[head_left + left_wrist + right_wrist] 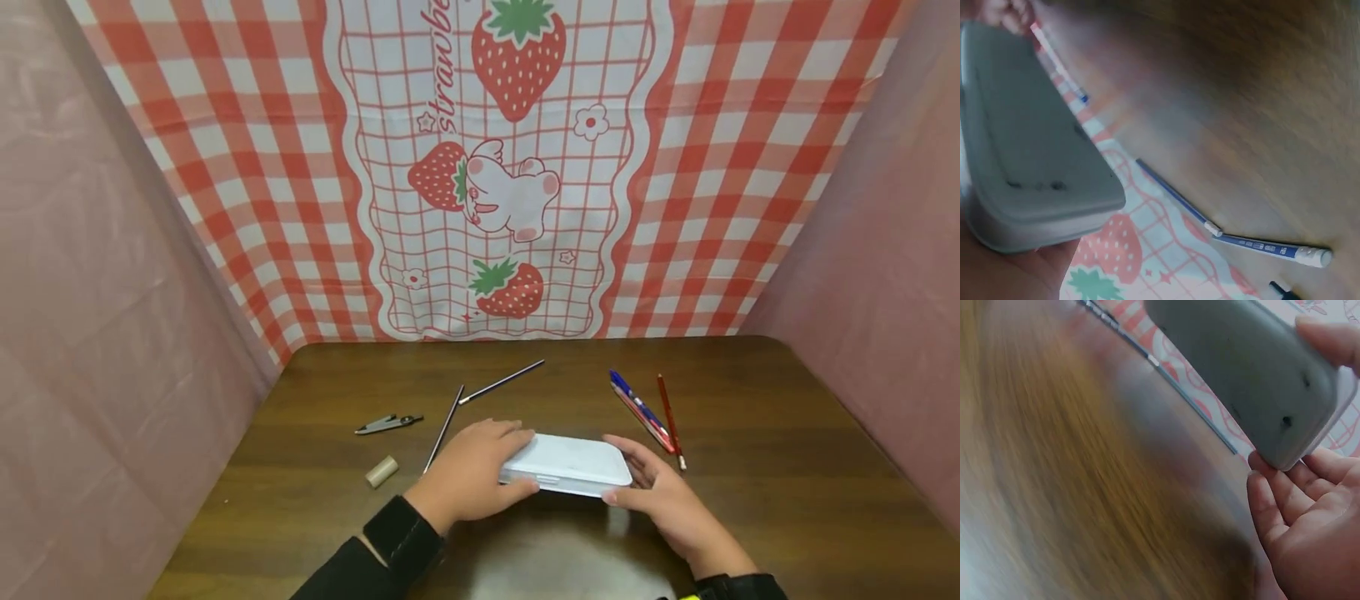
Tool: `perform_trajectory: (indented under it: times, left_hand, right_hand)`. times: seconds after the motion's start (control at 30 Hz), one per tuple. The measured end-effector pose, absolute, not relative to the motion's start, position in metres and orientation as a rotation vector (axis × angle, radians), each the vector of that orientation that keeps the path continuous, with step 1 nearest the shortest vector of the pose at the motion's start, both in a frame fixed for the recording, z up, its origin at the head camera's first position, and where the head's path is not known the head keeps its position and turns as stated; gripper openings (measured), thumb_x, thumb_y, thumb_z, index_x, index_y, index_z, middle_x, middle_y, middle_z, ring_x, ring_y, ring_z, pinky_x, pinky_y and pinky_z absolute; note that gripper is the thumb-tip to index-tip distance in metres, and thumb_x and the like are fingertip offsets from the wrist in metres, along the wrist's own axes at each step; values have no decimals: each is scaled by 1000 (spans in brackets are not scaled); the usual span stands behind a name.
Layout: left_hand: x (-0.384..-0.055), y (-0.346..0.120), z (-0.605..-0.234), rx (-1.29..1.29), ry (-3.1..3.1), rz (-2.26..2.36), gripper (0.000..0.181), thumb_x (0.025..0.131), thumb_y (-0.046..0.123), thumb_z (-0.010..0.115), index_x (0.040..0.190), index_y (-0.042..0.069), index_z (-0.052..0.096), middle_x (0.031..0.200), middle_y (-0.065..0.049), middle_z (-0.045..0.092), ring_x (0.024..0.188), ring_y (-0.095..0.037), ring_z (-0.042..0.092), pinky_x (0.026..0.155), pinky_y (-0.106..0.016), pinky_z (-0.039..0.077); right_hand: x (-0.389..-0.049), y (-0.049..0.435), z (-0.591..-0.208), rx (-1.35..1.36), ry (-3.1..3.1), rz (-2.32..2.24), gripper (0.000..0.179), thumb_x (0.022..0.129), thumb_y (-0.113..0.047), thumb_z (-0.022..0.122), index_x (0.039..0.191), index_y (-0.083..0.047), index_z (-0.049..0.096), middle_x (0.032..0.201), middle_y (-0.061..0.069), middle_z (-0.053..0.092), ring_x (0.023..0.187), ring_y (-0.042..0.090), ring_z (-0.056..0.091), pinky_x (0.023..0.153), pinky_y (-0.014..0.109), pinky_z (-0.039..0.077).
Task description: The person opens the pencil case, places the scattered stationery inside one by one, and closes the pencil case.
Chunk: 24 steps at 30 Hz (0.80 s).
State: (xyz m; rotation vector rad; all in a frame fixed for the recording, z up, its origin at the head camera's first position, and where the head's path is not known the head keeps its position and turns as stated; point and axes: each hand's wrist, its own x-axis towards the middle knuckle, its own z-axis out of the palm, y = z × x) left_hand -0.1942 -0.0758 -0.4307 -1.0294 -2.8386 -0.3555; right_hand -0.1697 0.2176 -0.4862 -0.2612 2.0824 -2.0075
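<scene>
A white pencil case (568,461) is held up between both hands, with its front catch toward me. My left hand (480,471) grips its left end, thumb along the front and fingers over the top. At the right end my right hand (660,492) holds the case, thumb at the front corner and fingers round the far side. Its grey-looking underside (1029,119) with small dark marks faces the left wrist camera. The same underside (1247,369) shows in the right wrist view, with fingers (1279,500) curled at its corner. The inside of the case is hidden.
Left of the hands lie a grey drawing compass (388,424) and a beige block (382,472). Two dark pencils, one farther back (502,382) and one nearer (444,429), lie behind the left hand. A blue pen (637,403) and a red pencil (670,417) rest at the right.
</scene>
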Motion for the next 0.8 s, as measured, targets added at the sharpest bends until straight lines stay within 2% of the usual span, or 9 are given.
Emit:
perform_trajectory:
  times: [0.13,0.37,0.5,0.7,0.8]
  left_hand:
    - [-187,-83,-425,-1001,-2889,-545,68,85,66,57,138,24,54,134,7,60,123,-13,56,105,-36,43]
    - [-175,-97,-418,-876,-2989,-768,64,81,69,60,129,27,61,121,10,62,107,-8,57,91,-32,49]
    - [-170,-103,-416,-800,-3023,-859,63,79,70,62,127,29,62,120,10,62,108,-9,56,90,-33,49]
    - [-165,-112,-408,-748,-2992,-881,62,78,69,64,126,30,63,122,11,63,111,-11,56,91,-36,48]
    - [-165,-114,-410,-741,-2993,-887,63,77,68,65,126,28,63,121,11,63,110,-11,56,91,-36,48]
  right_hand:
    - [-164,213,-485,-296,1935,-2091,78,85,-1,66,150,0,24,134,-3,52,112,7,57,90,25,51]
    - [-154,192,-478,-393,1724,-2274,69,89,3,58,150,1,24,128,-3,57,110,7,59,94,21,47]
    - [-148,176,-476,-427,1573,-2430,61,92,5,49,149,0,27,124,-6,62,111,5,58,97,17,42]
    - [-142,149,-483,-457,1448,-2630,62,95,7,41,149,10,12,129,-3,59,116,4,55,101,17,42]
    - [-141,146,-491,-505,1396,-2663,59,96,7,40,149,8,14,131,-2,57,116,5,56,100,19,43]
